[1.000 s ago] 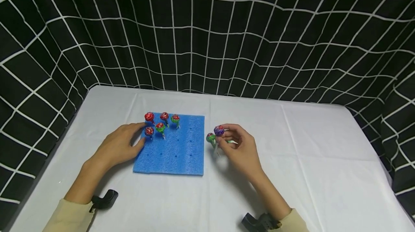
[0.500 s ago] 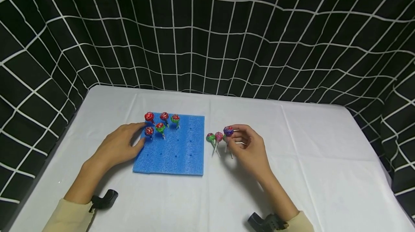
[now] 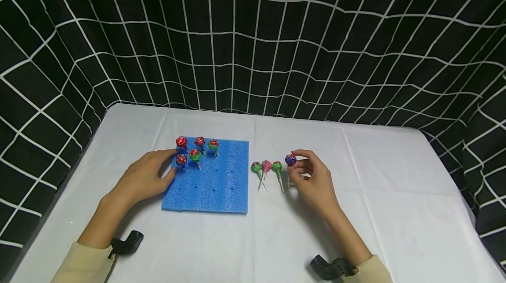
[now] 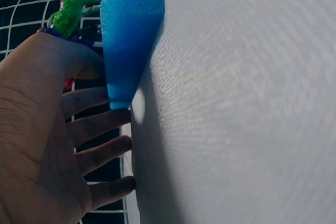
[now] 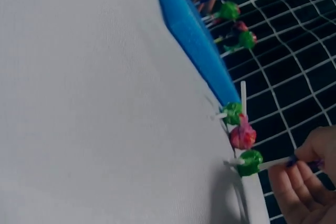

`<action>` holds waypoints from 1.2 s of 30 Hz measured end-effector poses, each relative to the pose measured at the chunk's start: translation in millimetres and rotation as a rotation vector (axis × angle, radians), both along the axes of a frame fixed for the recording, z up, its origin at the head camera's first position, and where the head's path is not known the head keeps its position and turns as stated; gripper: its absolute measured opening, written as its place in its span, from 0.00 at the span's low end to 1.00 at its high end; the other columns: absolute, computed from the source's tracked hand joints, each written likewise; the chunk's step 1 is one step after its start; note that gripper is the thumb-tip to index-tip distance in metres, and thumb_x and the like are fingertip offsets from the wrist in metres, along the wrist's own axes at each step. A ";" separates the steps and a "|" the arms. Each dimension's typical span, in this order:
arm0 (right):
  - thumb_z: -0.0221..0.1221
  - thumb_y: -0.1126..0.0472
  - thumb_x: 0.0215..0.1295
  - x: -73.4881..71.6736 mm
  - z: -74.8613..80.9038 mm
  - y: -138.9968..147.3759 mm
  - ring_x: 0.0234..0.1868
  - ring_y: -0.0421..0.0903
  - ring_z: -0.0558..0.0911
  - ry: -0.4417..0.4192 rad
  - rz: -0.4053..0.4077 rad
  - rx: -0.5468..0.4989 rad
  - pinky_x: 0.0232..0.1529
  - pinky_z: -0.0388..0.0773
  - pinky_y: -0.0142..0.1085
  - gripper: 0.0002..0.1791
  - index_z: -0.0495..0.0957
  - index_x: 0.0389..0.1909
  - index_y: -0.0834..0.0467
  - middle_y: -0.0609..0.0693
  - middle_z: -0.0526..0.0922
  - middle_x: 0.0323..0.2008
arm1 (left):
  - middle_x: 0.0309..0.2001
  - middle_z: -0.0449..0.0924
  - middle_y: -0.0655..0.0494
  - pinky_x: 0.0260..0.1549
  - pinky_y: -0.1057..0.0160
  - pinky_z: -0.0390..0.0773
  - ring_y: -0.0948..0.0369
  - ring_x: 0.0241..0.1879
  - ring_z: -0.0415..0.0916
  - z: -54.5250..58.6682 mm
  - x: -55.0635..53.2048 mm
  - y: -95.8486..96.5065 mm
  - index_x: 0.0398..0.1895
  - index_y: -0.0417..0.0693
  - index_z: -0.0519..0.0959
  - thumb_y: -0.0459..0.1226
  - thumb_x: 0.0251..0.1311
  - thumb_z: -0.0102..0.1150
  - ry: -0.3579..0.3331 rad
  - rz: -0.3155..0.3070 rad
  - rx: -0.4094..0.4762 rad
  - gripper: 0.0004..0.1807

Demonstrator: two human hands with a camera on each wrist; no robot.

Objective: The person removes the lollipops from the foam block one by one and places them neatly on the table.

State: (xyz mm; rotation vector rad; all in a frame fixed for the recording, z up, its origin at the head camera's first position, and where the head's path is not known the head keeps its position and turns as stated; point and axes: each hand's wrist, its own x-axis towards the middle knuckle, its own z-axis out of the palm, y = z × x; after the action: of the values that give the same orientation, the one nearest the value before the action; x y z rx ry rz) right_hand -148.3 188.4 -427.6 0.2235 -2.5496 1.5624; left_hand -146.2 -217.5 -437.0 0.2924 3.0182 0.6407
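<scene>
My right hand (image 3: 317, 186) pinches a purple-wrapped lollipop (image 3: 290, 160) by its upper stick, just under the candy, with the white stick pointing down above the cloth. To its left lie a green lollipop (image 3: 277, 167), a pink one (image 3: 266, 166) and another green one (image 3: 256, 167), sticks toward me. My left hand (image 3: 144, 177) rests at the left edge of a blue foam board (image 3: 225, 197), thumb and fingers spread against its side; the left wrist view shows these fingers (image 4: 100, 129) nearly straight. Several lollipops (image 3: 195, 155) stand upright in the board's back-left holes.
Small bare holes (image 3: 215, 190) dot the front and right of the foam board. A white cloth (image 3: 395, 212) covers the table. Black curtain with a white grid (image 3: 245, 45) hangs behind and at both sides. Each wrist wears a black camera mount (image 3: 128, 243).
My right hand has moved rightward with the purple lollipop, from over the lying lollipops to their right side, uncovering the pink and right-hand green ones. My left hand and the board stayed put.
</scene>
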 end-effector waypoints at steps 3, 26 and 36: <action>0.60 0.73 0.61 -1.6 -0.5 2.8 0.31 0.36 0.83 0.003 -0.011 0.076 0.35 0.83 0.25 0.23 0.77 0.57 0.58 0.59 0.86 0.34 | 0.70 0.71 0.40 0.69 0.35 0.68 0.39 0.71 0.67 -0.3 -0.1 -0.2 0.72 0.45 0.68 0.48 0.69 0.53 0.004 -0.003 -0.002 0.31; 0.58 0.69 0.56 -15.5 -2.0 2.5 0.27 0.41 0.77 -0.081 -0.039 0.339 0.28 0.71 0.28 0.19 0.81 0.51 0.60 0.55 0.86 0.30 | 0.71 0.71 0.41 0.69 0.33 0.66 0.39 0.72 0.66 -1.1 -1.3 -0.9 0.72 0.48 0.69 0.48 0.68 0.52 -0.002 0.009 0.011 0.31; 0.56 0.68 0.56 -14.5 -1.8 -0.8 0.20 0.37 0.79 -0.172 -0.055 0.343 0.26 0.74 0.30 0.20 0.81 0.51 0.60 0.56 0.87 0.29 | 0.71 0.71 0.40 0.69 0.33 0.66 0.39 0.72 0.66 -1.0 -0.5 -0.6 0.73 0.47 0.68 0.47 0.68 0.52 -0.012 0.003 0.009 0.31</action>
State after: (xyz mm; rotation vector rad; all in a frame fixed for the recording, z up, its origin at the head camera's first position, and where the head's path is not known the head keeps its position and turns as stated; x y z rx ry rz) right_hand -162.8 187.6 -429.5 0.0555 -2.9198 1.1621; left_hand -146.7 -218.2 -438.0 0.2830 3.0059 0.6538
